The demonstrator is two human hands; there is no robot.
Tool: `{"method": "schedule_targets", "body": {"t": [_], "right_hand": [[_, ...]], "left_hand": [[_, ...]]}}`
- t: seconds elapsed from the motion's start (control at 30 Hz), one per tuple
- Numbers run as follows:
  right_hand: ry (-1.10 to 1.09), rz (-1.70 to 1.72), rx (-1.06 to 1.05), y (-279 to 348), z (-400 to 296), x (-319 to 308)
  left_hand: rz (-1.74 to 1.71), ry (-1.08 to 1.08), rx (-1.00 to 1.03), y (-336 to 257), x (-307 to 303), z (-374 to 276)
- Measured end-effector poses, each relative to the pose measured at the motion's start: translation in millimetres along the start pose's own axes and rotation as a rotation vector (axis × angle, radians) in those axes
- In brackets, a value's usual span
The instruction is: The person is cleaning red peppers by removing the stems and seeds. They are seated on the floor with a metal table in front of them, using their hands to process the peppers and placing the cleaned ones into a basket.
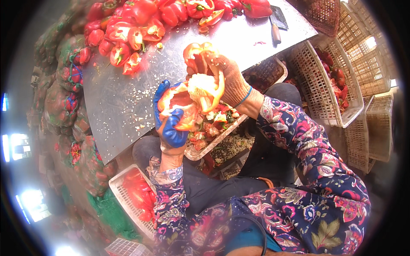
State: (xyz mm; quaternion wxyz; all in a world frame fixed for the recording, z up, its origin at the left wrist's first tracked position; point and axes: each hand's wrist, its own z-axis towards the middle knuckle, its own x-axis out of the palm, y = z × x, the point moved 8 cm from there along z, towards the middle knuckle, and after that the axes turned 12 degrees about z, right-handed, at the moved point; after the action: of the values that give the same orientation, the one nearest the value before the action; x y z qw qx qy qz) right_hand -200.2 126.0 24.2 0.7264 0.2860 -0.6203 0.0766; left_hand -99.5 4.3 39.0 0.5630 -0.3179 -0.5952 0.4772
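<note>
My left hand (173, 128), in a blue-coated glove, grips an opened half of a red bell pepper (184, 118). My right hand (225, 76), in an orange-brown knit glove, holds the other pepper part (217, 91), with its pale seed core (199, 87) exposed. Both parts are close together above the near edge of a metal table (118, 102) scattered with seeds. A heap of red bell peppers (141, 12), some cut open, lies at the table's far side. Beneath my hands, a crate (203, 153) holds pepper scraps and cores.
A cleaver (276, 27) with a wooden handle lies on the table's right part. White plastic crates (320, 92) with red peppers stand at right, beside stacked empty-looking crates (378, 124). A crate of pepper pieces (123, 184) sits at lower left, near net sacks of peppers (61, 105).
</note>
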Motion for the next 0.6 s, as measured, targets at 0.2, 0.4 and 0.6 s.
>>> {"method": "schedule_targets", "body": {"t": [0.2,0.4,0.6], "right_hand": [[-0.087,-0.168,-0.068,24,13,2],[-0.167,0.076,-0.113,33,40,-33],[-0.455,0.096,-0.447,100,59,-84]], "left_hand": [[-0.186,-0.021,-0.067,7,9,11],[0.766,-0.038,0.499,-23,30,3],[0.899,0.18,0.524,-23,71,-28]]}}
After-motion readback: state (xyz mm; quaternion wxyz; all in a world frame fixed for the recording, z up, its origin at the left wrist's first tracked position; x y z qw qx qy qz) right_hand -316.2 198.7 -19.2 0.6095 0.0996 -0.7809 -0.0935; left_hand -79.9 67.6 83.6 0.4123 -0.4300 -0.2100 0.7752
